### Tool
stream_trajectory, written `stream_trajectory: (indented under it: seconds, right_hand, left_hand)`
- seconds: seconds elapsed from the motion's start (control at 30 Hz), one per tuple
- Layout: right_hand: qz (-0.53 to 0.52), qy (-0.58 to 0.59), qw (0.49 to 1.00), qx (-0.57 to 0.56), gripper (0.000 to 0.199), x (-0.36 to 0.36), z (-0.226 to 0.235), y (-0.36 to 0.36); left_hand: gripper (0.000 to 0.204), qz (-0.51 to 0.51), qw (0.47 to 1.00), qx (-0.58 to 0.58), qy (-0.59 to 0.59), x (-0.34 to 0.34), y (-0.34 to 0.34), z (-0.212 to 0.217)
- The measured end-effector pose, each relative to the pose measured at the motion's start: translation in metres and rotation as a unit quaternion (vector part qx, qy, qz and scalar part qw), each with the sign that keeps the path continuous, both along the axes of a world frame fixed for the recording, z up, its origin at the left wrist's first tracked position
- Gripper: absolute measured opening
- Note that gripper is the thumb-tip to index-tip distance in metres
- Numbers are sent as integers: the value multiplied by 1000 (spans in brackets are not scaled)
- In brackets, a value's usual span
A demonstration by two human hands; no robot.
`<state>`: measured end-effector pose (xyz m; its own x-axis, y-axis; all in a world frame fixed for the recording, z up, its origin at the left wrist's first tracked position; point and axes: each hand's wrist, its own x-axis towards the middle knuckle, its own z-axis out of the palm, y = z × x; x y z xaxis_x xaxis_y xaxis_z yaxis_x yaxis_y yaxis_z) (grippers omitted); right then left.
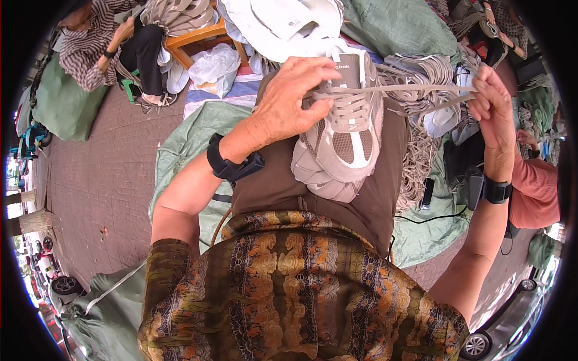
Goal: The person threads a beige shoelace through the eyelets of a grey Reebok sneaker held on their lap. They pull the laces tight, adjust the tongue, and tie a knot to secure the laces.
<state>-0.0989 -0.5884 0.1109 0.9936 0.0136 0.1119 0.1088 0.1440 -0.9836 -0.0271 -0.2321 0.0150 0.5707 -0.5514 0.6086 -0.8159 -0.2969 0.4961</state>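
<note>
While the grey-and-white sneaker [349, 148] sits on the person's lap, toe pointing back at their belly, the right hand [495, 102] is off to the side with its fingers pinched on the lace [415, 88], which stretches pretty taut across the tongue. The left hand [295, 99] is right at the shoe's left side, thumb and forefinger parted around the lace; can't tell if its other fingers grip anything. Under it all, brown trousers [265, 174], then a light green sheet [186, 132] with a big heap of loose laces [418, 174] near the right knee. Further out there's a clear plastic bag [215, 69] by a wooden stool [192, 39], plus someone in a striped shirt [93, 45] upper left.
</note>
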Motion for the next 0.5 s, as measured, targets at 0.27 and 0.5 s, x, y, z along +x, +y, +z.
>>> stream_trajectory:
  seconds: [0.27,0.5]
  right_hand:
    - [-132,-26,991,12,10,35,14,-103]
    - [-151,35,943,-294,14,49,-48,-93]
  left_hand:
    - [30,5,988,124,-89,3,1,4]
    - [32,34,991,32,-126,0,5,-13]
